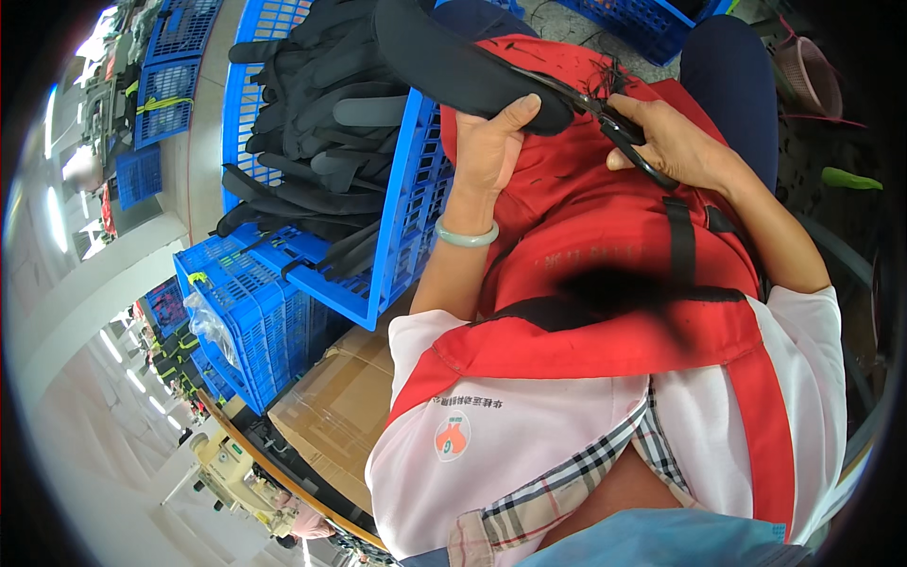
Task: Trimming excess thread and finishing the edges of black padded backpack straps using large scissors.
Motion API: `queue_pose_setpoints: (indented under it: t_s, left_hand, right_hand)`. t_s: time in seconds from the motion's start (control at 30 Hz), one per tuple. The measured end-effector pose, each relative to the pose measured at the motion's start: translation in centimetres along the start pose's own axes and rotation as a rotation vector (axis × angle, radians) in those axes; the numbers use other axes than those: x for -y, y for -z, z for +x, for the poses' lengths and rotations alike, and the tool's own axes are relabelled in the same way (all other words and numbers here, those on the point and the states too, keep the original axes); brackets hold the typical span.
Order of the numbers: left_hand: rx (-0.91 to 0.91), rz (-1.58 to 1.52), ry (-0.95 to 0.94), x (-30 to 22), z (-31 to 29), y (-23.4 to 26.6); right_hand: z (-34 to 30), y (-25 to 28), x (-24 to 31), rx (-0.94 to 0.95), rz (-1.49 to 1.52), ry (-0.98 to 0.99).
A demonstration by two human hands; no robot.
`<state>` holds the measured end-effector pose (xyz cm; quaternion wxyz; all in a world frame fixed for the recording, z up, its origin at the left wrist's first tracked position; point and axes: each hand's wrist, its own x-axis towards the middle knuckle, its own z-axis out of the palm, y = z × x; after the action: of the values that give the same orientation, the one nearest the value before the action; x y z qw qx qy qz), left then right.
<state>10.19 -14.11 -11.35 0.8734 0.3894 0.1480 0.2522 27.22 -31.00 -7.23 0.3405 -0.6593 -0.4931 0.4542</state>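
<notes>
The left hand (491, 142) was clenched around one long black padded fabric piece (453, 61), holding it above the red apron (605, 255) on the person's lap. The right hand (675, 142) gripped one pair of black-handled scissors (605, 118), blades set at the piece's end, just above the apron. Loose black thread ends (614, 80) lay scattered on the apron beside the blades, so trimming looked under way on this piece (how much of it was left I could not tell). To the left of the apron, one blue slatted plastic crate (397, 217) held a heap of similar black pieces (321, 123), too tangled to count. Whether those were trimmed or waiting was unclear. One pale green bangle (466, 236) circled the left wrist.
</notes>
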Motion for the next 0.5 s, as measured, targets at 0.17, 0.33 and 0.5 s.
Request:
queue_pose_setpoints:
  t_s: [0.17, 0.33, 0.5]
  left_hand:
    - [-0.045, -0.199, 0.112, -1.0, -0.3, -0.6]
    - [-0.057, -0.074, 0.003, 0.1, -0.3, -0.1]
    - [-0.055, -0.017, -0.003, 0.3, -0.2, 0.1]
  right_hand:
    - [0.0, 0.3, -0.3, -0.011, -0.03, -0.101]
    - [-0.3, -0.1, 0.4, -0.021, -0.113, -0.007]
    - [0.1, -0.5, 0.7, -0.023, -0.164, -0.032]
